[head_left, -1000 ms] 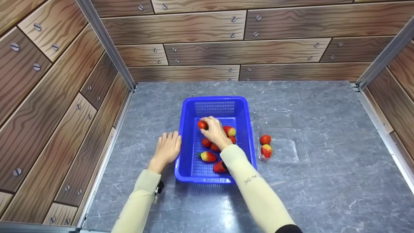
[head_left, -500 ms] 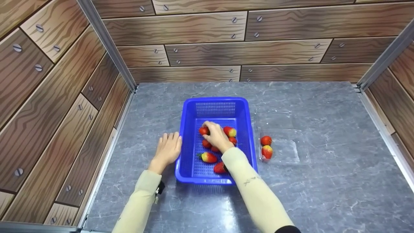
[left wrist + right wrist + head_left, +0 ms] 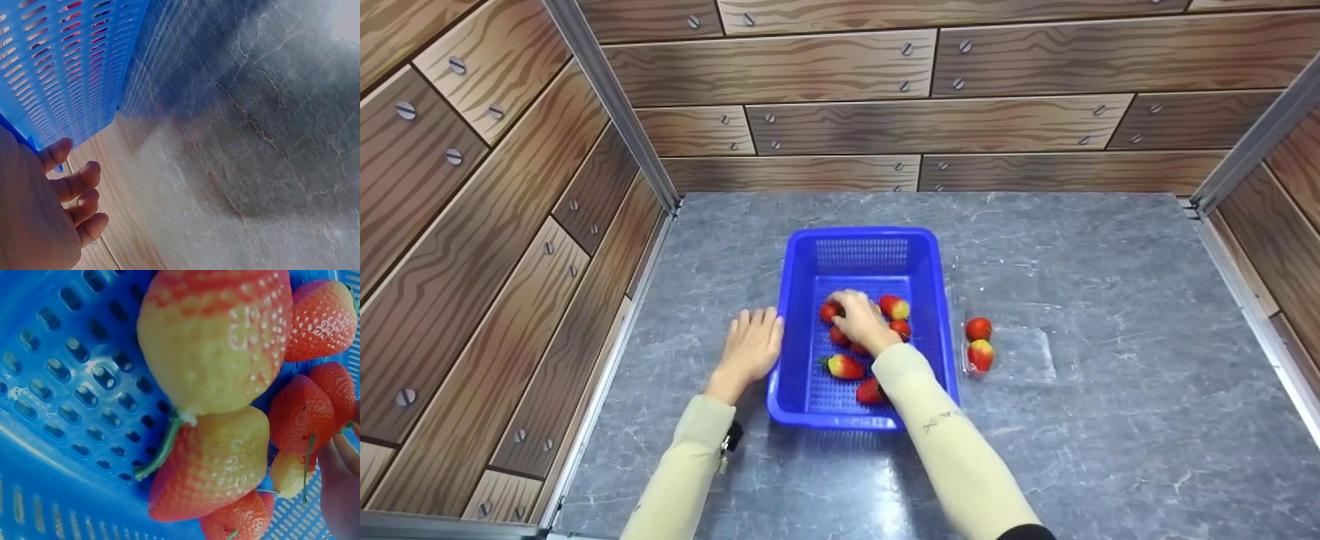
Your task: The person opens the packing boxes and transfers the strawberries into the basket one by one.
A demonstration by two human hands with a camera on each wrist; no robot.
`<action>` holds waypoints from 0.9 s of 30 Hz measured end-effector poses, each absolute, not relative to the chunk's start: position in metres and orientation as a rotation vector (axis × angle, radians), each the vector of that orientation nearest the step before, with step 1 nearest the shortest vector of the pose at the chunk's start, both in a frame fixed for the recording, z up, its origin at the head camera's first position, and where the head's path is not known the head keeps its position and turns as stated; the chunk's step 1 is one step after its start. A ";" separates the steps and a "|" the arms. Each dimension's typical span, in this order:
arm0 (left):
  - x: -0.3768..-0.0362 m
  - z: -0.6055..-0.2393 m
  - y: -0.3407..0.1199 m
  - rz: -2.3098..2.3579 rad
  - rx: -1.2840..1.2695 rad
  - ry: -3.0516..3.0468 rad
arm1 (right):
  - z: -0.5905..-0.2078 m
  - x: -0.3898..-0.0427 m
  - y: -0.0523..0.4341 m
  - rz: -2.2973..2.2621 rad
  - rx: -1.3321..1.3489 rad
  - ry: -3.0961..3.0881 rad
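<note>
A blue plastic basket (image 3: 802, 405) holds several red-and-yellow strawberries. My right hand (image 3: 864, 324) reaches down into it and pinches a red strawberry (image 3: 829, 312) between fingers and thumb. Close to that hand lie a red and yellow strawberry (image 3: 894, 307) and a red one (image 3: 899, 328). Nearer the front are a strawberry with a green cap (image 3: 844, 367) and another red one (image 3: 870, 391), partly covered by the sleeve. The right wrist view has a large strawberry (image 3: 216, 343) close up. Back upward, my left hand (image 3: 750, 346) rests against the basket's left rim, its fingers extended; its thumb is hidden.
To the right of the basket, a clear plastic box (image 3: 1065, 341) lies on the grey marbled table (image 3: 1147, 420). Two strawberries (image 3: 979, 355) sit at its left end. Wood-patterned walls (image 3: 840, 67) enclose the back and sides.
My right hand has moved slightly toward the front of the basket and lower, with the pinched strawberry in it. The left hand stays at the rim.
</note>
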State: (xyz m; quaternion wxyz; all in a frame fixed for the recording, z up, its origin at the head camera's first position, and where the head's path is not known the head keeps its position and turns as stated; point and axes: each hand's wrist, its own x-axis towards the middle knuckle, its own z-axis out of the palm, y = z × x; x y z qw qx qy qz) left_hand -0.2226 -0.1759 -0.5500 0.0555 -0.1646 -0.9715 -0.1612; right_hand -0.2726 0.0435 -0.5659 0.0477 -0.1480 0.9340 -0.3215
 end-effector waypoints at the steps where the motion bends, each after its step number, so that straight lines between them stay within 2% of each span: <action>1: -0.222 -0.550 -0.176 -0.489 -0.501 -2.949 | -0.566 -0.272 0.044 -0.978 -0.447 2.843; 14: -0.222 -0.549 -0.174 -0.504 -0.502 -2.947 | -0.561 -0.273 0.046 -1.000 -0.499 2.826; 27: -0.222 -0.550 -0.176 -0.491 -0.487 -2.955 | -0.538 -0.279 0.049 -1.070 -0.557 2.806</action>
